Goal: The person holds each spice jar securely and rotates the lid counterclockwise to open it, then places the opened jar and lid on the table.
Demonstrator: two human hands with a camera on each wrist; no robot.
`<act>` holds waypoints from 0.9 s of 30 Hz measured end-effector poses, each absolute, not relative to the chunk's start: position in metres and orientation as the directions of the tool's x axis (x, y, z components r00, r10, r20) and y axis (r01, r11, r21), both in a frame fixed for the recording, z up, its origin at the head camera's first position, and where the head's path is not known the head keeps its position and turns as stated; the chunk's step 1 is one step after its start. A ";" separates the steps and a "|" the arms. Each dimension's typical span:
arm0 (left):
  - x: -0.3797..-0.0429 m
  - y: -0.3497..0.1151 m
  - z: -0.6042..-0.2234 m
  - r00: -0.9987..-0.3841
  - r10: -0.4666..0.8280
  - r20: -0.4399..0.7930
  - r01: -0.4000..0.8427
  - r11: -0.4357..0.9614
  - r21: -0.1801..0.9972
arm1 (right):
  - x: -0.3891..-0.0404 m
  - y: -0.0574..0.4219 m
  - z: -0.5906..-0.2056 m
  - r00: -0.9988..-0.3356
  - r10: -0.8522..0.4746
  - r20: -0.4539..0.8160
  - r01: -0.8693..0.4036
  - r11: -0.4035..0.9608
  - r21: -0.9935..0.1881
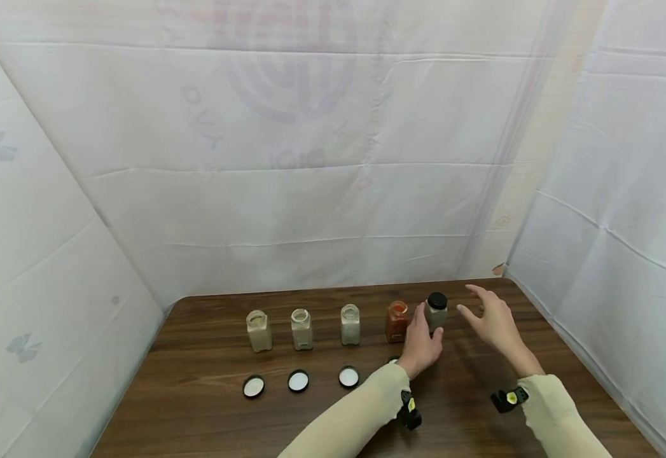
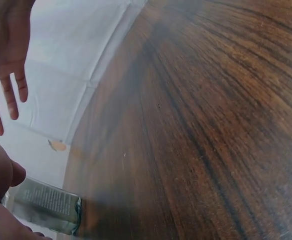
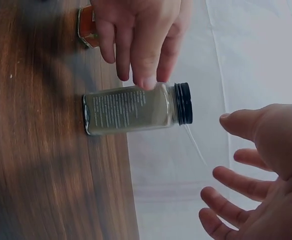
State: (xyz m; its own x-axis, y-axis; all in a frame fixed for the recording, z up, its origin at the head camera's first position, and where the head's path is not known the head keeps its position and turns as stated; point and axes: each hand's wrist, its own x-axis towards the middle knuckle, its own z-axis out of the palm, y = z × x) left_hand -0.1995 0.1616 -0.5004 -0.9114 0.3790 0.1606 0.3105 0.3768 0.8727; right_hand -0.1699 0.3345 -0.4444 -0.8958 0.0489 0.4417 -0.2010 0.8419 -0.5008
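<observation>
A spice jar with greyish contents and a black lid (image 1: 437,300) stands near the right end of the table. My left hand (image 1: 420,346) grips it, thumb on the near side and the other fingers partly hidden behind. In the right wrist view the jar's body (image 3: 130,110) shows printed lines of text, and the lid sits on its neck. My right hand (image 1: 495,323) is held to the right of the lid, fingers spread and apart from it. Just left of my left hand is an uncapped jar of red-orange spice (image 1: 397,323).
Three uncapped jars with pale contents, a left one (image 1: 259,332), a middle one (image 1: 302,331) and a right one (image 1: 350,326), stand in a row. Black lids with white insides, such as this lid (image 1: 298,381), lie before them. White sheeting (image 1: 310,210) encloses the wooden table (image 1: 195,375).
</observation>
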 end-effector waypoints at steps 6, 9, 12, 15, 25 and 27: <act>-0.204 0.164 -0.503 -0.927 0.352 0.127 0.268 0.385 0.883 | -0.178 0.329 -0.447 -0.899 0.044 0.435 -0.215 0.822 -0.527; -0.208 0.165 -0.505 -0.927 0.350 0.132 0.271 0.385 0.882 | -0.181 0.326 -0.449 -0.907 0.044 0.420 -0.209 0.816 -0.539; -0.212 0.164 -0.509 -0.924 0.352 0.150 0.289 0.387 0.875 | -0.185 0.324 -0.452 -0.913 0.041 0.407 -0.204 0.816 -0.540; -0.214 0.165 -0.513 -0.920 0.358 0.158 0.300 0.387 0.872 | -0.186 0.323 -0.454 -0.917 0.039 0.396 -0.199 0.817 -0.542; -0.217 0.172 -0.516 -0.919 0.350 0.182 0.315 0.375 0.872 | -0.190 0.322 -0.459 -0.930 0.040 0.364 -0.179 0.819 -0.545; -0.218 0.174 -0.516 -0.922 0.340 0.184 0.312 0.373 0.874 | -0.191 0.322 -0.459 -0.932 0.042 0.360 -0.173 0.821 -0.545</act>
State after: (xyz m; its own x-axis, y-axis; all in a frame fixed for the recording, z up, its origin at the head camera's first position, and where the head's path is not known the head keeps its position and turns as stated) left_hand -0.2178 0.1739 -0.5162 -0.9223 0.3397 0.1841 0.3118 0.3729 0.8739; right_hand -0.1913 0.3217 -0.4594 -0.9321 0.0424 0.3597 -0.1729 0.8206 -0.5447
